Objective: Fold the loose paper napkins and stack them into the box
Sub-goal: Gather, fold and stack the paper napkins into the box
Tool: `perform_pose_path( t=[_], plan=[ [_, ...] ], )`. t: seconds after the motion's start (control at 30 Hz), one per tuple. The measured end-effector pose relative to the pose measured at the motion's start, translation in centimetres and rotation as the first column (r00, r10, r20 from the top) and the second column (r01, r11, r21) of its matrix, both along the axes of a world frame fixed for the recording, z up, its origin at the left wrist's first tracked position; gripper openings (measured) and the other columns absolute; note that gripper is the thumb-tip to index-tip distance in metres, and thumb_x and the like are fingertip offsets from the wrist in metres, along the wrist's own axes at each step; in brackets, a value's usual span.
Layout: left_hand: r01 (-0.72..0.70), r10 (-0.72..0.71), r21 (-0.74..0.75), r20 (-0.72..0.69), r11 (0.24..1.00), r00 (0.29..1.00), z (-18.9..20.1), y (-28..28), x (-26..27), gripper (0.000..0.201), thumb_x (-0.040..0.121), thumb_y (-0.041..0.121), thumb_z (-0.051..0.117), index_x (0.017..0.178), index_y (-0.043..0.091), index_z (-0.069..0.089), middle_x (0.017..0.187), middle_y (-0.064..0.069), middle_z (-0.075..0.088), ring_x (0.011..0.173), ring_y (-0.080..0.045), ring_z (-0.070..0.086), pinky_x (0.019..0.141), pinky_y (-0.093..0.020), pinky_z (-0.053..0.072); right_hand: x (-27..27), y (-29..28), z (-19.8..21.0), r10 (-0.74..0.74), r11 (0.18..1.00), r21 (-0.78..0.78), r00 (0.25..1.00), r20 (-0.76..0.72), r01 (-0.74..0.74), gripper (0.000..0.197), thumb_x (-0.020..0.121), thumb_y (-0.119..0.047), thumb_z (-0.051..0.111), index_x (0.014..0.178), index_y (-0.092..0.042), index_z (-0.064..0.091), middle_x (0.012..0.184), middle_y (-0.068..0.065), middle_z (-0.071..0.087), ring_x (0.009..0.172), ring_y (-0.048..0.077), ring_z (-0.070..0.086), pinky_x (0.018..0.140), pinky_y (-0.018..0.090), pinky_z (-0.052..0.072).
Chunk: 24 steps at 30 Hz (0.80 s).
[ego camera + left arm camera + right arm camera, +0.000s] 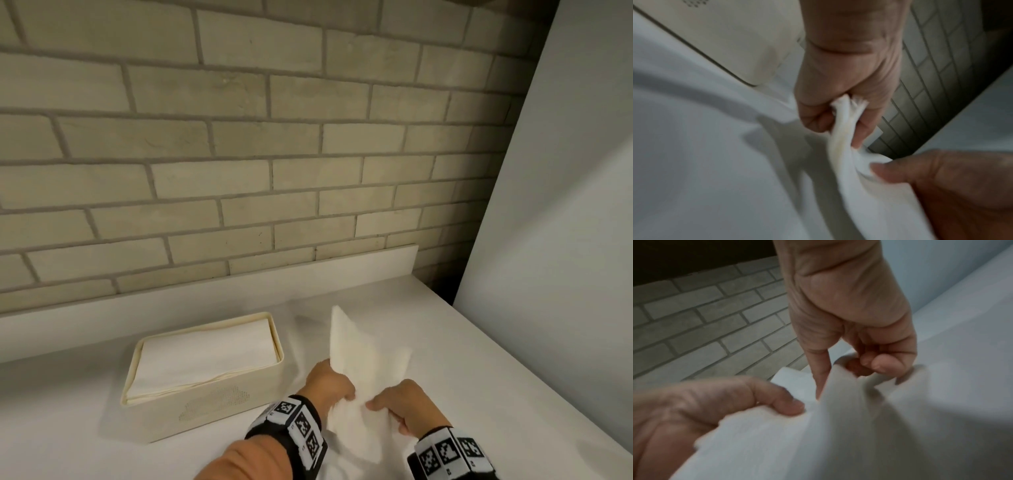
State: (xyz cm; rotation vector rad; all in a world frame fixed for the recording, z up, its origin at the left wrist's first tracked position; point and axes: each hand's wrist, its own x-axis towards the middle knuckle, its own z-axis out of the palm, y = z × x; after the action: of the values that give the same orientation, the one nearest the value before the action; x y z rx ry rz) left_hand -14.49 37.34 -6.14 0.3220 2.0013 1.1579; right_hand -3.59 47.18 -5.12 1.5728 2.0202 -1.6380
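Hands meet low in the frame's centre: left hand [330, 383] and right hand [402, 404] both pinch one napkin [363, 363], its long axis running up-frame, far corner lifted off the counter [479, 359]. Box [205, 407] of stacked napkins [205, 356] sits left, brick wall [239, 137] beyond.

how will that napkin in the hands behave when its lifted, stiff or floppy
Probably floppy: the napkin bunches and sags between the left hand and right hand. Likely very light, since pinching fingers hold it up. Seemingly easy to tear or crumple.
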Motion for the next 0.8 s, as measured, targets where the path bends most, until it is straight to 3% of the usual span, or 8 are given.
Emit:
perform_pose_path(
  t=[0.1,0.17,0.23,0.33,0.4,0.57,0.7,0.8],
  plan=[
    [-0.046,0.027,0.160,0.119,0.986,0.993,0.9,-0.8,-0.2,0.049,0.062,-0.003,0.068,0.110,0.001,0.060,0.106,-0.011,0.068,0.099,-0.029,0.064,0.091,-0.042,0.053,0.7,0.5,0.4,-0.203,0.958,-0.266,0.909,-0.364,0.107,0.010,0.083,-0.005,0.067,0.085,0.003,0.061,0.076,0.014,0.065,0.067,0.025,0.059,0.057,0.029,0.044],
    [-0.049,0.014,0.227,0.156,0.973,0.988,1.5,-1.2,-0.7,0.065,0.050,0.003,0.078,0.111,0.002,0.059,0.103,-0.012,0.071,0.095,-0.029,0.068,0.087,-0.046,0.055,0.9,0.8,0.7,-0.333,0.896,-0.437,0.775,-0.537,0.083,0.021,0.087,-0.005,0.062,0.105,0.007,0.061,0.101,0.023,0.069,0.095,0.036,0.064,0.076,0.043,0.051],
    [0.003,-0.042,0.272,0.136,0.962,0.990,2.5,-1.7,-1.1,0.079,0.039,0.009,0.084,0.114,0.003,0.059,0.104,-0.014,0.071,0.094,-0.030,0.069,0.085,-0.050,0.055,1.0,0.6,1.1,-0.389,0.850,-0.526,0.657,-0.646,-0.014,0.027,0.089,-0.009,0.057,0.113,0.003,0.059,0.113,0.024,0.067,0.108,0.040,0.062,0.090,0.050,0.048],
    [0.099,-0.123,0.322,0.056,0.942,0.991,4.7,-3.1,-1.9,0.069,0.046,0.009,0.084,0.111,0.002,0.063,0.105,-0.015,0.071,0.097,-0.030,0.069,0.090,-0.047,0.054,0.5,0.0,1.4,-0.345,0.853,-0.502,0.570,-0.746,-0.140,0.045,0.084,-0.015,0.064,0.126,-0.001,0.054,0.125,0.022,0.061,0.117,0.040,0.057,0.103,0.057,0.038],
    [0.137,-0.154,0.349,0.024,0.927,0.988,5.9,-4.0,-2.5,0.075,0.046,0.019,0.089,0.115,0.004,0.063,0.107,-0.013,0.071,0.099,-0.028,0.069,0.091,-0.045,0.054,-0.3,-0.8,1.9,-0.294,0.873,-0.456,0.556,-0.777,-0.175,0.053,0.079,-0.015,0.069,0.128,-0.001,0.053,0.126,0.022,0.061,0.116,0.039,0.058,0.104,0.058,0.038],
    [0.246,-0.215,0.271,-0.139,0.931,0.967,7.3,-5.8,-3.1,0.075,0.047,0.045,0.086,0.111,0.011,0.066,0.105,-0.005,0.073,0.099,-0.021,0.069,0.095,-0.042,0.052,-2.6,-3.3,4.1,-0.244,0.921,-0.373,0.588,-0.771,-0.107,0.034,0.081,-0.020,0.064,0.111,-0.005,0.062,0.103,0.017,0.073,0.095,0.033,0.069,0.088,0.050,0.052],
    [0.330,-0.294,0.224,-0.179,0.917,0.939,7.6,-7.3,-2.4,0.056,0.064,0.043,0.081,0.114,0.023,0.065,0.112,0.002,0.071,0.106,-0.016,0.066,0.099,-0.037,0.050,-4.4,-5.6,5.3,-0.079,0.964,-0.224,0.653,-0.754,-0.143,0.035,0.086,-0.029,0.064,0.116,-0.012,0.060,0.104,0.015,0.072,0.096,0.032,0.070,0.081,0.043,0.057],
    [0.165,-0.154,0.396,-0.061,0.903,0.986,7.9,-9.0,-2.8,0.058,0.064,0.044,0.081,0.115,0.020,0.065,0.110,-0.002,0.072,0.104,-0.020,0.067,0.097,-0.038,0.051,-5.0,-6.8,6.2,-0.017,0.958,-0.194,0.630,-0.777,-0.213,0.034,0.084,-0.021,0.066,0.116,-0.012,0.059,0.105,0.015,0.072,0.095,0.032,0.070,0.081,0.043,0.057]
  ],
)
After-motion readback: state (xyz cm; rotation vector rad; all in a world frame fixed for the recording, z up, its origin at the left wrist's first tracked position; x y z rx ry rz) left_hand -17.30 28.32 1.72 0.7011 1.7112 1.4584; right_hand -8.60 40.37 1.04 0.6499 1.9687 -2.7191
